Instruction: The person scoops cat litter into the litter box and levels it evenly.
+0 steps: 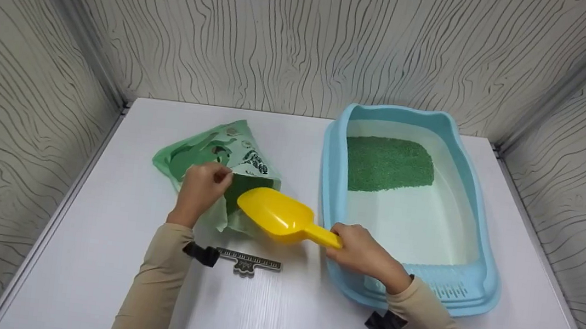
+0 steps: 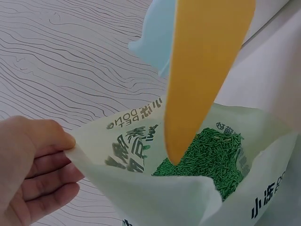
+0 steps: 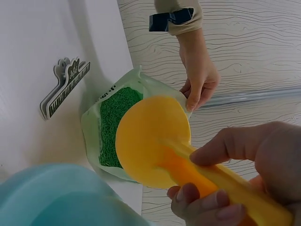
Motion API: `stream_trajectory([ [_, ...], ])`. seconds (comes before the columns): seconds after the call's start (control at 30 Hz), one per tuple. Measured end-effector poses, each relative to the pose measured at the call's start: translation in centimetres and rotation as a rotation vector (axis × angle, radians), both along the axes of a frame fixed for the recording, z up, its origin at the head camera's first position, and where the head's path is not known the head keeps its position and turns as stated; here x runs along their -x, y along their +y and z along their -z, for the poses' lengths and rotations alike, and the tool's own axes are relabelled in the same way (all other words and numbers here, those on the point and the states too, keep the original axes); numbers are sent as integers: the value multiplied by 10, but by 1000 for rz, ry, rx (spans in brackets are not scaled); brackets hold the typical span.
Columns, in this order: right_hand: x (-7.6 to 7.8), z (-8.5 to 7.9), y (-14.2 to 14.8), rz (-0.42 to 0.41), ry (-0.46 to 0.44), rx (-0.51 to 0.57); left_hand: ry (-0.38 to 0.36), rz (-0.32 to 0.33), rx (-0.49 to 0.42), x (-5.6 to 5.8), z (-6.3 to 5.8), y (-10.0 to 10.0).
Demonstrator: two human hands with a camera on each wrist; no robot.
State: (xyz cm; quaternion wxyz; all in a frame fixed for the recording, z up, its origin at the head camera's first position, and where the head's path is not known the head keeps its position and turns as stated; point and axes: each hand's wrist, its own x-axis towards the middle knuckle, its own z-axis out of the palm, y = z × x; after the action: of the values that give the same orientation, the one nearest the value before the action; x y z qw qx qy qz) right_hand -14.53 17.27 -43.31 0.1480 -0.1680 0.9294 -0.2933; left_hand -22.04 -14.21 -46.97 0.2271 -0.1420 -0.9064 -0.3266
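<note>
My left hand (image 1: 203, 190) pinches the top edge of a light green bag (image 2: 155, 193) between thumb and finger and holds its mouth apart. Green pellets (image 2: 211, 155) of litter lie inside the bag. In my right hand (image 1: 363, 252) I grip the handle of a yellow scoop (image 1: 276, 215). The scoop's tip hangs at the bag's opening, above the pellets; in the head view its bowl shows no pellets. To the right stands a light blue litter tray (image 1: 327, 179), with a patch of green pellets (image 1: 389, 164) at its far left.
A bag clip (image 1: 249, 261) with a ruler-like edge lies on the white table (image 1: 254, 314), in front of the bag. Patterned panels (image 1: 296, 38) enclose the table at the back and both sides. The tray reaches close to the table's back edge.
</note>
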Motion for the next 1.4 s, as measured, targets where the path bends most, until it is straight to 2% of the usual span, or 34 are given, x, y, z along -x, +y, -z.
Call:
stream_trajectory([
  [0.2,-1,-3,-5,-17,2,-33,4,13,7,0,-1,1],
  [0.4,-1,-3,-14,-35,11,-127,-4,13,1,0,1,1],
  [0.6,0,1,-24,-13,-23,-179,-24,10,-11,0,2,0],
  [0.87,-1,4,-29,-13,7,-217,-24,4,-13,-1,2,1],
  [1.13,-3,-2,-35,3,-3,-307,8,6,-5,-1,2,1],
  [1.4,1,-7,-39,8,-1,-407,4,15,-7,0,3,1],
])
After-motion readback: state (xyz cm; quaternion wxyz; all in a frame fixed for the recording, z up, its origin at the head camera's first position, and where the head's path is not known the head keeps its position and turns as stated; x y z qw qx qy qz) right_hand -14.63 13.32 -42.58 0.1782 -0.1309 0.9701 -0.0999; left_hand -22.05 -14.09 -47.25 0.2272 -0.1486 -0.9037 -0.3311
